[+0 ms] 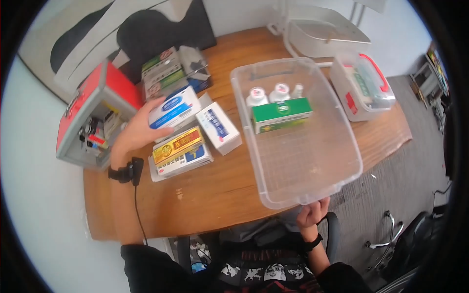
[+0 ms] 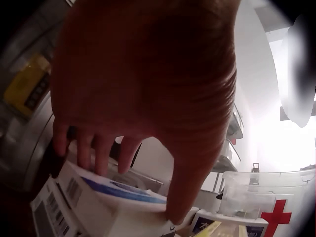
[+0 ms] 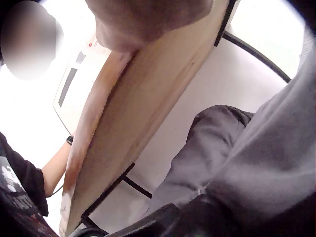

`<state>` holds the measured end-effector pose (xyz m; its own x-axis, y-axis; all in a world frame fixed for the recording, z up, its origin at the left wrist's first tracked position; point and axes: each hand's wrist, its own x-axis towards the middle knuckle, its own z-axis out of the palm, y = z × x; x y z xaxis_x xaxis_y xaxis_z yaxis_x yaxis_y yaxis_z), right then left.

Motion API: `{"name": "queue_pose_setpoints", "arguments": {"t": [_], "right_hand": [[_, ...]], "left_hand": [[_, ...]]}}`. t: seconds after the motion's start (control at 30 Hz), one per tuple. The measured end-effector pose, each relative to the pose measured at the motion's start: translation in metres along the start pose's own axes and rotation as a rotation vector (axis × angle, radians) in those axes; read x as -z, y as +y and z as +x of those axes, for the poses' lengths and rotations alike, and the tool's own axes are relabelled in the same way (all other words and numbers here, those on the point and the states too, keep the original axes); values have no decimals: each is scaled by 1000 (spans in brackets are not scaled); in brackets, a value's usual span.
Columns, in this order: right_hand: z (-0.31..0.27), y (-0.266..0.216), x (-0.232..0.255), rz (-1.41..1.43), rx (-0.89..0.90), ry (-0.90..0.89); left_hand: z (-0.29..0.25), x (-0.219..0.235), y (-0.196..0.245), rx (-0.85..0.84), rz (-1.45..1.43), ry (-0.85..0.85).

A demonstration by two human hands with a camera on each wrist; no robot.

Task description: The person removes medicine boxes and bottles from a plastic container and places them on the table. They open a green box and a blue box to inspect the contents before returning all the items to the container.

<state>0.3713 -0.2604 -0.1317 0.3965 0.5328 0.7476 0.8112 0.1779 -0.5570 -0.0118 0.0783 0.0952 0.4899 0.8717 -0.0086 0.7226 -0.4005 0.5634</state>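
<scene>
My left hand pinching a blue-and-white box between thumb and fingers, near a yellow box on the desk, my right hand was by the clear bin, its grip unclear.

From the middle of my head view, a red and grey case stands between nine and ten o'clock, with small packages and bottles showing inside. Toward eleven o'clock, a pale panel with dark shapes rises behind the wooden table. At one o'clock I see a white stand with a tray near the wall. A clear lidded container with a red handle sits at two o'clock; farther out that way is a shelf. Out at four o'clock, a black chair stands on the grey floor.
</scene>
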Motion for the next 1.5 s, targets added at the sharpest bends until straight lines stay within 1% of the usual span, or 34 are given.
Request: {"name": "queue_pose_setpoints", "arguments": {"t": [0.07, 0.2, 0.23, 0.3, 0.37, 0.47, 0.5, 0.53, 0.6, 0.63, 0.67, 0.7, 0.73, 0.77, 0.8, 0.87, 0.93, 0.97, 1.0, 1.07, 1.17, 1.27, 1.3, 1.37, 1.4, 1.43, 1.5], "right_hand": [[-1, -2, 3, 21, -9, -24], [8, -13, 2, 75, -23, 0], [8, -12, 3, 75, -22, -9], [9, -11, 4, 73, -17, -24], [9, -13, 8, 90, -58, -58], [18, -21, 16, 73, -81, -99], [22, -26, 17, 65, -81, -111], [23, -35, 17, 125, -81, -110], [23, -61, 21, 231, -91, -108], [26, -75, 25, 291, -14, -184], [23, -91, 22, 420, -8, -245], [33, -112, 21, 532, -31, -345], [49, -130, 19, 593, -38, -452], [58, -146, 15, 625, -98, -484], [68, -154, 10, 623, -114, -506], [83, -167, -4, 643, -323, -547], [89, -165, -25, 704, -362, -698], [95, -169, -29, 809, -519, -820], [98, -173, -33, 913, -597, -869], [97, -177, -41, 957, -626, -876], [91, -177, -50, 930, -545, -806], [80, -181, -55, 974, -697, -766], [81, -182, -54, 996, -751, -799], [84, -184, -49, 1026, -868, -854], [84, -182, -51, 1020, -865, -862], [84, -179, -54, 1014, -868, -863], [86, -171, -56, 1009, -864, -873]], "left_hand": [[0, -4, -6, -11, -34, -8], [-11, -7, 10, 45, 36, 113], [-15, -8, 13, -18, 119, 214], [-34, -5, 33, -67, 241, 338], [-57, -3, 53, -134, 345, 456], [-96, -7, 66, -162, 317, 542], [-109, -11, 72, -195, 305, 565], [-123, -21, 76, -192, 161, 579], [-152, -30, 89, -255, 275, 522], [-164, -42, 90, -291, 239, 521], [-176, -58, 89, -322, 192, 520], [-187, -77, 83, -313, 105, 532], [-198, -93, 79, -312, 86, 517], [-207, -105, 75, -316, 72, 509], [-216, -116, 72, -317, 63, 503], [-226, -135, 66, -307, -22, 509], [-230, -141, 62, -321, -91, 517], [-230, -140, 59, -341, -59, 481], [-231, -137, 59, -323, -10, 453], [-231, -134, 58, -310, 55, 441], [-225, -131, 67, -233, 229, 412], [-210, -142, 75, -201, 137, 380], [-203, -143, 83, -214, 113, 359], [-195, -156, 90, -151, 42, 405], [-192, -160, 92, -124, 2, 416], [-190, -156, 98, -87, 18, 384], [-188, -159, 100, -83, 12, 370]]}}
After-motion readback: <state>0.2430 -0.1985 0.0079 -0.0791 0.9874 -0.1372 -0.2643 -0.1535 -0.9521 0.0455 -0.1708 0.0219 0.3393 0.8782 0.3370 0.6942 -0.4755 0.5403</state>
